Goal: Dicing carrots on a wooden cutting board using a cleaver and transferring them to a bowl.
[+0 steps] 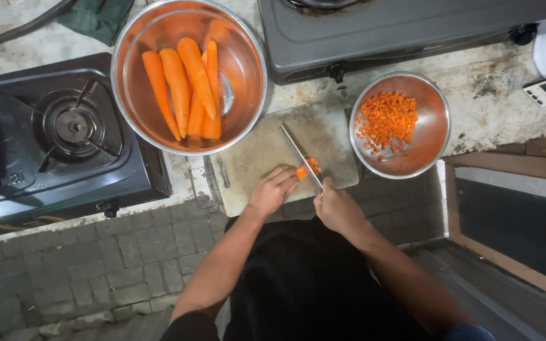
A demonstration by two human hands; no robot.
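Right hand (pixel 337 208) clenched on steel-bladed knife (pixel 301 156); left hand (pixel 272 189) fingers pinning orange carrot strips (pixel 303 170) on pale rectangular cutting board (pixel 254 158)

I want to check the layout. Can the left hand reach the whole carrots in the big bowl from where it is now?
Probably yes: the left hand rests on the cutting board, the big bowl sits just beyond it, open-topped, nothing between.

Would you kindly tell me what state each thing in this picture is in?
Left hand: pressing a carrot piece on the cutting board.
Right hand: gripping the knife, blade on the carrot.
Large bowl: holds whole peeled carrots.
Small bowl: partly filled with diced carrot.
Left stove: no flame, no pot.
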